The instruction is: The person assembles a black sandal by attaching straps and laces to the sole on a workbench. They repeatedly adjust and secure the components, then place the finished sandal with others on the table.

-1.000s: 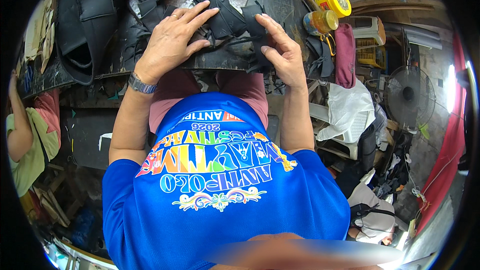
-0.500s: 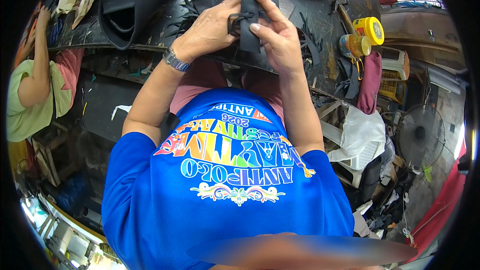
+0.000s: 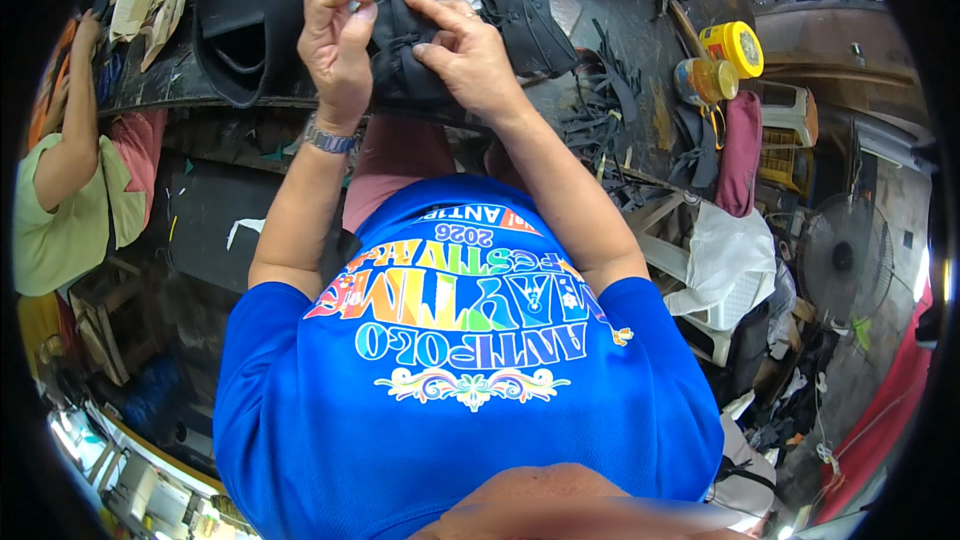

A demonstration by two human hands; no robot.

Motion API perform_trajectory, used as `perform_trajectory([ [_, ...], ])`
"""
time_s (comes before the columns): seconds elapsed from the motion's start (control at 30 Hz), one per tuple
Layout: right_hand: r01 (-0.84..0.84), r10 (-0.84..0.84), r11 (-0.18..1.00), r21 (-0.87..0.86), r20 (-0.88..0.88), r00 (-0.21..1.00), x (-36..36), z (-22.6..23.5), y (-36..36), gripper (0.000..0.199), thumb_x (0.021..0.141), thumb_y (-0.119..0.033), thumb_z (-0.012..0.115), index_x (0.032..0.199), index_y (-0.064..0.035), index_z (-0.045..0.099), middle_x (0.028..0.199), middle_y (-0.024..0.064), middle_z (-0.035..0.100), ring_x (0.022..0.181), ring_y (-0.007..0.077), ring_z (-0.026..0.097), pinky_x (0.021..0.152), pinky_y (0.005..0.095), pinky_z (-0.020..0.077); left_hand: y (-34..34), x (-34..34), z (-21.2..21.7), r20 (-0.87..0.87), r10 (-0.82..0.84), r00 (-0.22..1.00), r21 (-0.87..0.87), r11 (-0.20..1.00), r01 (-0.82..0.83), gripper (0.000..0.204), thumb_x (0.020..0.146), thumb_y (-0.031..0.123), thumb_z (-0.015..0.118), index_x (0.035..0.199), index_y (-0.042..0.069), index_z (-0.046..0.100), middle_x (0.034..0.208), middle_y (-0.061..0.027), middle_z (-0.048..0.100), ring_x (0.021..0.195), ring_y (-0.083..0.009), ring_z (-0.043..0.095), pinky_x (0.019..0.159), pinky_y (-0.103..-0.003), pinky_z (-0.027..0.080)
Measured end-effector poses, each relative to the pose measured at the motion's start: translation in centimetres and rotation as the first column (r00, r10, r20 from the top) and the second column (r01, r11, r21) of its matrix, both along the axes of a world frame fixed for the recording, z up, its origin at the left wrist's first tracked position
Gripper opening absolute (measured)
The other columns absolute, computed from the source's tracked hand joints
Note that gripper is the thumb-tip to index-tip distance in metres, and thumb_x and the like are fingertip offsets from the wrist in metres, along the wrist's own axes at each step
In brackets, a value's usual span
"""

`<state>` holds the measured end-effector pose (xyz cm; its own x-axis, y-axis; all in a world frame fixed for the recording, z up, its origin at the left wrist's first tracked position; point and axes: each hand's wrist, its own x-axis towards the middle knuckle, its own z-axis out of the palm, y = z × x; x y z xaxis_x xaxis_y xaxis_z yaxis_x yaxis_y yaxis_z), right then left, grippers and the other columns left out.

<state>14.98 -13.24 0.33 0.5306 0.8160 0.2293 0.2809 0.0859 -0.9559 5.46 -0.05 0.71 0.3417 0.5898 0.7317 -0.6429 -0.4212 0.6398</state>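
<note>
Both hands, left hand [image 3: 340, 35] and right hand [image 3: 465, 55], pinch the black leather piece [image 3: 400, 65] at the workbench's [image 3: 610, 30] near edge; looks mid-fold, next needs a firm crease.

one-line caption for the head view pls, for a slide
Left hand and right hand pinch a black fabric piece at the workbench edge, yellow tins to the right.

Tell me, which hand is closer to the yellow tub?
Right. The right hand is on the black piece, nearer the yellow tub; the left hand is farther away.
</note>
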Motion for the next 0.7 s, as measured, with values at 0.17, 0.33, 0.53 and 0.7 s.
perform_trajectory([
  [0.17, 0.072, -0.07, 0.997, -0.004, 0.214, 0.974, -0.6, 0.4, 0.6, 0.046, 0.088, -0.003, 0.071, 0.133, -0.0014, 0.066, 0.11, 0.0115, 0.064, 0.076, 0.011, 0.063, 0.073, 0.0262, 0.0523, 0.3, -0.3, 1.3, -0.37, -0.412, 0.833, 0.012, 0.894, 0.448, 0.027, 0.105, 0.018, 0.06, 0.123, -0.001, 0.067, 0.123, -0.01, 0.063, 0.113, -0.0177, 0.063, 0.1, -0.031, 0.05],
  [0.33, -0.063, -0.002, 0.966, -0.25, -0.254, 0.967, 0.6, 2.6, -2.3, 0.033, 0.091, -0.009, 0.073, 0.122, 0.0022, 0.07, 0.105, 0.0101, 0.071, 0.09, 0.0152, 0.071, 0.079, 0.0289, 0.0562, 0.1, 1.4, 0.4, -0.516, -0.282, 0.809, 0.02, 0.94, 0.34, 0.032, 0.108, 0.025, 0.056, 0.124, 0.001, 0.069, 0.126, -0.0092, 0.065, 0.115, -0.018, 0.064, 0.102, -0.031, 0.051],
  [0.53, 0.291, -0.283, 0.957, -0.016, 0.193, 0.94, 3.1, 4.3, -6.9, 0.025, 0.093, -0.002, 0.071, 0.118, -0.0004, 0.074, 0.102, 0.0068, 0.075, 0.095, 0.0122, 0.07, 0.086, 0.0272, 0.056, -0.8, 1.5, 0.6, -0.666, -0.045, 0.744, 0.285, 0.907, 0.31, 0.027, 0.095, 0.014, 0.075, 0.12, 0.004, 0.072, 0.115, -0.0098, 0.07, 0.106, -0.0229, 0.07, 0.093, -0.033, 0.056],
  [0.7, 0.374, -0.295, 0.918, -0.128, 0.409, 0.864, 6.9, 2.9, -6.2, 0.02, 0.092, -0.012, 0.075, 0.107, 0.0005, 0.077, 0.101, 0.0093, 0.077, 0.093, 0.0134, 0.071, 0.085, 0.0273, 0.0554, -1.7, 2.1, 0.9, -0.705, 0.098, 0.703, 0.441, 0.836, 0.326, 0.025, 0.093, 0.015, 0.075, 0.117, 0.007, 0.073, 0.117, -0.0115, 0.07, 0.107, -0.03, 0.07, 0.094, -0.036, 0.056],
])
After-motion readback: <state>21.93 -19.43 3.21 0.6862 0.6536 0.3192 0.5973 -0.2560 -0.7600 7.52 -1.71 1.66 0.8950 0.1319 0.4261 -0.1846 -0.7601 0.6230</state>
